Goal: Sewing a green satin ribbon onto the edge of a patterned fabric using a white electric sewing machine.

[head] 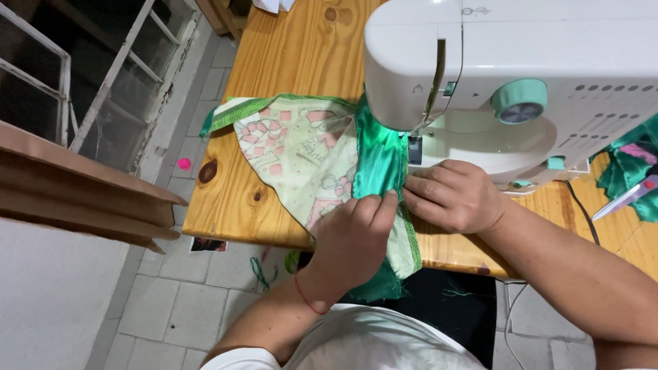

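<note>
Two hands press a soft, light fabric piece (301, 147) flat on the wooden worktop (288, 48), at the needle of a white sewing machine (521, 62); the left hand (356, 233) pinches its shiny green satin strip (377, 164) between fingers (373, 205), the right hand (452, 195) lies loosely curled on the edge; satin looks slippery and limp, best held near the seam.

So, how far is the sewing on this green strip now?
The shiny green strip already lies along the edge of the pale printed fabric, its far end under the needle of the sewing machine. In hand: left hand pinches the strip, right hand presses it flat. The length from the needle to the table edge looks unfed.
</note>
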